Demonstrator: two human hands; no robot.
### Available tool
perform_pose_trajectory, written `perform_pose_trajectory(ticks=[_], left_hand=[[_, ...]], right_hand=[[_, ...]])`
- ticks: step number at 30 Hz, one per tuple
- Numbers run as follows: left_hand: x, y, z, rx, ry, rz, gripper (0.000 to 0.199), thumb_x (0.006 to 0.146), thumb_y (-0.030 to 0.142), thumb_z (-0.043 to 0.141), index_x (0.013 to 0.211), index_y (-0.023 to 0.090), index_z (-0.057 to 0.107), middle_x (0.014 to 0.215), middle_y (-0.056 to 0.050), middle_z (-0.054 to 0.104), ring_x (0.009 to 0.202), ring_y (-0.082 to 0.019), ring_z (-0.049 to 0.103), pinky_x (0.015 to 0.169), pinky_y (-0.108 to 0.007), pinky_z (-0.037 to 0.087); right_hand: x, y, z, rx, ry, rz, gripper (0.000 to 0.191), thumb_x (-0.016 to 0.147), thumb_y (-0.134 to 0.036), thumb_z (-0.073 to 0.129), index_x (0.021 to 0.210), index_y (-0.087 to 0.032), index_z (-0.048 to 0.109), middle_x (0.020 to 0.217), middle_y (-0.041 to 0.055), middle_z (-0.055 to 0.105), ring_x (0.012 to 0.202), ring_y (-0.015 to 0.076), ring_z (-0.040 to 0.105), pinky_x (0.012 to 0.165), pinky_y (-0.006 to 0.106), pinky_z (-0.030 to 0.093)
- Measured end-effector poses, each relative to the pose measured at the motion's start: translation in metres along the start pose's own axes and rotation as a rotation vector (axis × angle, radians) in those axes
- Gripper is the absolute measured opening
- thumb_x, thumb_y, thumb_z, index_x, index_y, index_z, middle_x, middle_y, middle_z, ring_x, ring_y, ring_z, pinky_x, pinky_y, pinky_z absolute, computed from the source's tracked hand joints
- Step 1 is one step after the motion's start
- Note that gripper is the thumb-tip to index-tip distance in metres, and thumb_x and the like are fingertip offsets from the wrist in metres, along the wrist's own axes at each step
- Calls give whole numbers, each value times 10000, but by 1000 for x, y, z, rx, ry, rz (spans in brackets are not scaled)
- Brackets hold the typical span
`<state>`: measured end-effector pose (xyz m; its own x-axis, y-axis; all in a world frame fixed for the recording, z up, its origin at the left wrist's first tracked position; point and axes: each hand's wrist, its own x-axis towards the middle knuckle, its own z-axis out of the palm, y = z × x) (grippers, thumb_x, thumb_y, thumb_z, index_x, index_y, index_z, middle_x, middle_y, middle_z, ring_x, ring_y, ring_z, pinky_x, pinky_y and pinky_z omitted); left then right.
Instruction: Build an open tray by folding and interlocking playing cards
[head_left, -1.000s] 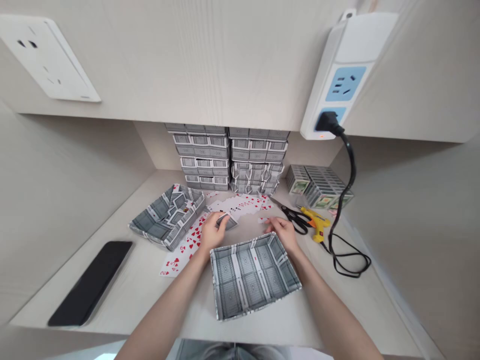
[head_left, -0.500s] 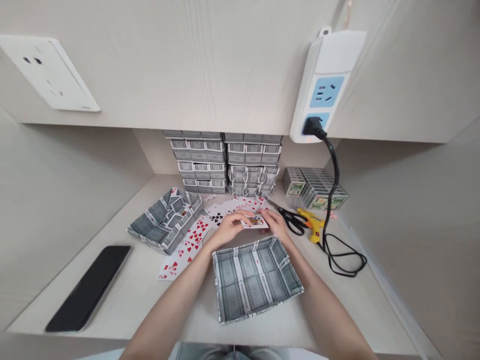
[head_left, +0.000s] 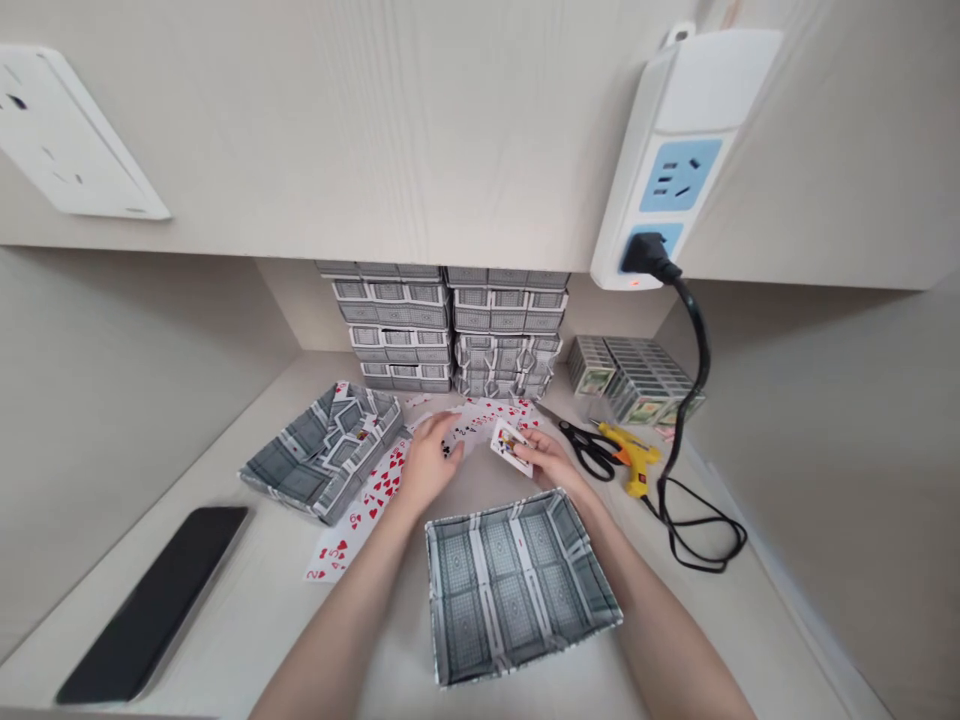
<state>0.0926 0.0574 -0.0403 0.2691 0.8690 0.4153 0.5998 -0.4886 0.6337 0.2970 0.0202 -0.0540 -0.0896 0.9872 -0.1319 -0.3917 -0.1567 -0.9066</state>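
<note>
A face card (head_left: 510, 445), perhaps with others stacked under it, is gripped between the thumb and fingers of my right hand (head_left: 549, 458). My left hand (head_left: 433, 455) holds nothing; its thumb and fingers are apart over spread playing cards (head_left: 469, 428). Close to my forearms lies an open box made of playing cards (head_left: 517, 585), with its grey-patterned card backs showing. A second card box (head_left: 330, 450) sits to the left and has folded card pieces inside. Heart cards (head_left: 360, 510) lie in a fanned row beside it.
Stacked card boxes (head_left: 510, 310) stand at the back under the overhanging panel. Right of my hands are black scissors (head_left: 589, 450), a yellow glue gun (head_left: 630, 455) with a looping black cord, and packed card decks (head_left: 637, 375). A phone (head_left: 157, 600) lies at left.
My left hand has let go of the card and moved left over the spread cards. My right hand keeps the card, now tilted. The view has shifted slightly.
</note>
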Motion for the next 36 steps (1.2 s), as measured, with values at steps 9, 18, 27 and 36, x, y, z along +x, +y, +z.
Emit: perform_pose_trajectory(ticks=[9, 18, 27, 36], left_hand=[[-5, -17, 2, 252, -88, -41, 617, 675, 431, 590, 1200, 147, 434, 1229, -138, 472, 1150, -280, 421, 977, -404, 329], [-6, 15, 6, -35, -16, 149, 637, 671, 420, 616, 1229, 212, 391, 1296, -86, 414, 1214, -232, 354, 1022, -391, 282], [-3, 20, 14, -159, -99, 182, 612, 666, 385, 632, 1210, 208, 417, 1268, -92, 448, 1184, -226, 395, 1005, -399, 308], [3, 12, 24, -427, 63, -14, 630, 638, 353, 663, 1190, 195, 406, 1206, -122, 470, 1089, -225, 482, 873, -372, 437]], right_hand=[[9, 8, 2, -14, 111, -69, 296, 594, -382, 694, 763, -177, 564, 612, -16, 589, 469, 132, 543, 504, 319, 499], [18, 15, -2, -134, 169, -45, 439, 599, -494, 645, 886, -210, 474, 601, -9, 608, 427, 154, 555, 473, 331, 501], [21, 11, 4, -215, 89, -100, 386, 611, -413, 659, 909, -197, 543, 765, 17, 594, 547, 153, 581, 459, 294, 520], [15, 3, 8, -166, -38, -57, 391, 632, -403, 654, 929, -190, 515, 746, 20, 615, 540, 154, 589, 486, 297, 519]])
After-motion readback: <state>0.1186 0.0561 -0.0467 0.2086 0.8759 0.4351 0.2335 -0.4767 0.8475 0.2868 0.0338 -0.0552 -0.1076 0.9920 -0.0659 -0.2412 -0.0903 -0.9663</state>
